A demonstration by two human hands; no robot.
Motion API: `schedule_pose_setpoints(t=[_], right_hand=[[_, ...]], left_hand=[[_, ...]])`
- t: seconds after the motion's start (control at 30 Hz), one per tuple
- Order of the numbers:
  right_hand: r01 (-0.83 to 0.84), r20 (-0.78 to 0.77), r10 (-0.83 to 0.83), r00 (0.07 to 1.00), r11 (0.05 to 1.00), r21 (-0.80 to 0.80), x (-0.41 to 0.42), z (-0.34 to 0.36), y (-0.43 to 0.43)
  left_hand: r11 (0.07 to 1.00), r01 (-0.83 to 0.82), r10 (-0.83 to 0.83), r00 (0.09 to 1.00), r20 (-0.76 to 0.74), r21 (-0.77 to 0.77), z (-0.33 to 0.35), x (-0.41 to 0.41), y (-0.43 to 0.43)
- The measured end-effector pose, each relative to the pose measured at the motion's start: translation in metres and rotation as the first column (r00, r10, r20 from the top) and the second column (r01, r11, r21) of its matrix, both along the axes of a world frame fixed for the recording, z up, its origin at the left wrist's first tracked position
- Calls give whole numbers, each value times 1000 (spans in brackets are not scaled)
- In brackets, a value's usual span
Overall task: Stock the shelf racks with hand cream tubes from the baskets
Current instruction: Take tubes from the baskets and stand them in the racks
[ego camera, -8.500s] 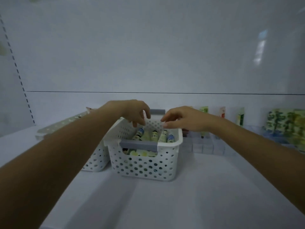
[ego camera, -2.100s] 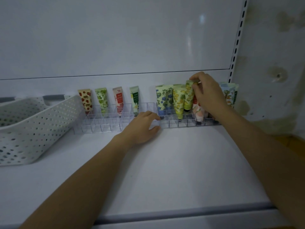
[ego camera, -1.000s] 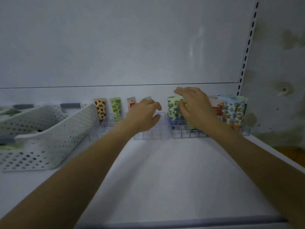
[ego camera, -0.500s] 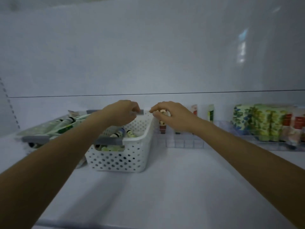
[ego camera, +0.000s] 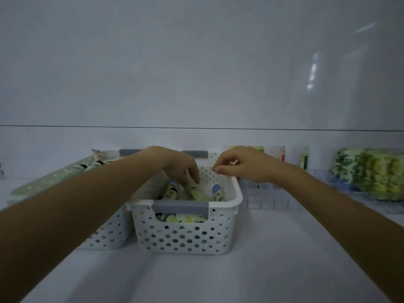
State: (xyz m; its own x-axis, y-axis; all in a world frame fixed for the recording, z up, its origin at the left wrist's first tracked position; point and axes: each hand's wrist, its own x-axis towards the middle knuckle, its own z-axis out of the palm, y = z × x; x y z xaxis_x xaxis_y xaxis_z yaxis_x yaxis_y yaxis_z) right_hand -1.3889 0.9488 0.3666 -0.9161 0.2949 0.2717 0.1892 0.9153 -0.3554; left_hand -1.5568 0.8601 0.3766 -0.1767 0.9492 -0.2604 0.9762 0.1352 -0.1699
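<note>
A white perforated basket (ego camera: 238, 200) with grey handles stands mid-shelf and holds several hand cream tubes. My left hand (ego camera: 177, 165) reaches down into it, fingers spread, fingertips touching a green tube (ego camera: 196, 192) that leans against the others. A blue-capped tube (ego camera: 217, 191) lies just right of it. My right hand (ego camera: 240, 167) hovers over the basket's right rim, fingers loosely curled with nothing in them. The clear shelf rack (ego camera: 262, 200) runs to the right of the basket, with single tubes (ego camera: 305, 158) standing at its back and a packed group of tubes (ego camera: 371, 173) at far right.
A second white basket (ego camera: 109, 232) sits against the first one's left side, with tubes (ego camera: 96, 165) piled on top. The white back panel rises right behind the baskets and rack. Bare shelf surface lies in front of them.
My view swung from the rack back to the baskets. My left hand has dropped from the basket's back rim down onto the tubes. My right hand stays above the right rim.
</note>
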Motion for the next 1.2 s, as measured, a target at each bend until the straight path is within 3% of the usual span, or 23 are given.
schedule_pose_setpoints(t=[0.17,0.33,0.43,0.63,0.73,0.83,0.9,1.0,1.2], right_hand=[[-5,9,5,1000,1000,-5,-6,2,5],[39,156,-39,987,999,3,-17,12,2],[55,178,-57,982,998,12,-27,13,1],[60,71,-69,995,991,120,-38,23,-6],[-43,53,38,998,994,105,-44,27,-22],[-175,283,142,948,980,93,-56,22,-39],[-251,415,197,888,965,80,-66,14,-48],[-309,464,285,838,951,-27,-73,6,-54],[-276,550,230,803,961,1,-67,3,-51]], left_hand=[[996,75,-76,997,-22,-42,-18,-5,15],[993,115,-118,988,-99,-31,-24,-9,17],[992,90,-81,991,-104,84,-17,-16,15],[910,51,100,936,-338,411,3,-30,8],[872,-91,164,980,-113,481,5,-34,4],[835,-215,156,975,157,507,9,-36,4],[811,-276,134,946,295,516,10,-39,5],[774,-376,72,851,520,510,7,-42,3],[646,-446,-75,771,633,619,11,-40,3]])
